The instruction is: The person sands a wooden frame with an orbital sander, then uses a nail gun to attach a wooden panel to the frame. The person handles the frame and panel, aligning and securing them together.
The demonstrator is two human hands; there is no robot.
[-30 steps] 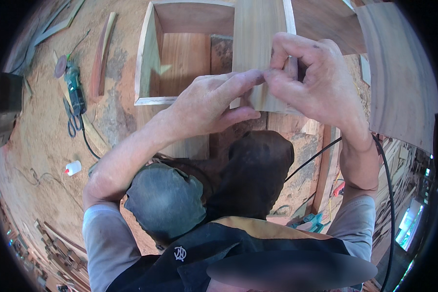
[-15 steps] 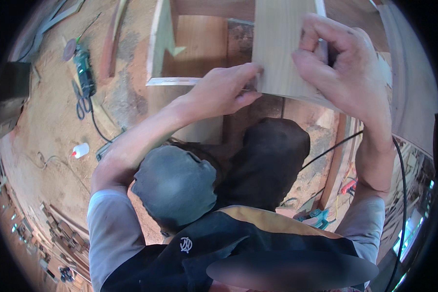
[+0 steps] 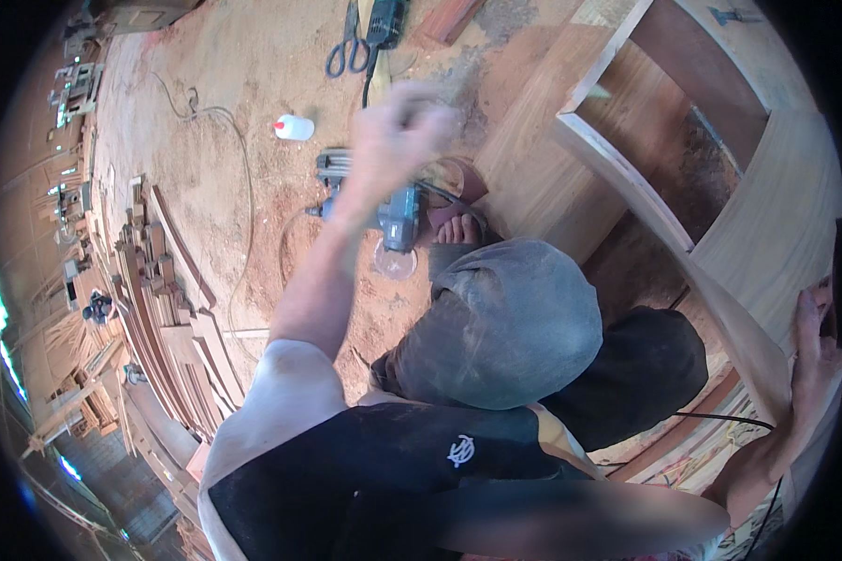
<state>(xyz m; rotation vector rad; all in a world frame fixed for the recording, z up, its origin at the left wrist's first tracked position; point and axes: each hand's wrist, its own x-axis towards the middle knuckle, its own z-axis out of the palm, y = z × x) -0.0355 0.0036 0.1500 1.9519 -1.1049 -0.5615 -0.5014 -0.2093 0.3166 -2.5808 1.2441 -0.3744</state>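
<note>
Two hands (image 3: 405,131) (image 3: 814,360), one wooden frame (image 3: 617,173), one bottle (image 3: 296,128) and one pair of scissors (image 3: 349,39) show.

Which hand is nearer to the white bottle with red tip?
Left. The left hand is right of the white bottle, apart from it; the right hand is much farther right, by the wooden box.

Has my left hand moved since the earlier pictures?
Yes: judged against the white bottle on the floor, the left hand has gone left toward it, away from the wooden box; it is blurred now.
</note>
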